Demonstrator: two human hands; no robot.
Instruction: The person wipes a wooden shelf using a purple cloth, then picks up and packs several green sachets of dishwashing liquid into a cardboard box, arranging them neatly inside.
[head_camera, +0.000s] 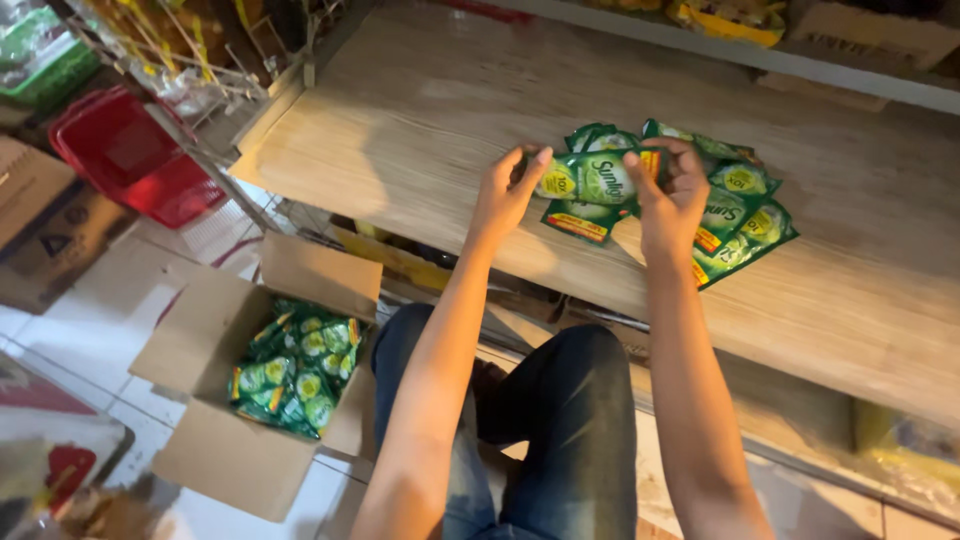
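Both hands hold one green refill pouch (598, 178) sideways, just above a wooden shelf board (400, 130). My left hand (508, 190) grips its left end. My right hand (668, 192) grips its right end. Under and to the right of the pouch, several more green pouches (742, 215) lie overlapping flat on the board. Parts of them are hidden by my right hand.
An open cardboard box (215, 345) with several green pouches (295, 368) stands on the tiled floor at lower left. A red plastic basket (135, 155) and a wire rack (190, 70) are at upper left. My knees in dark jeans (560, 400) are below the shelf edge.
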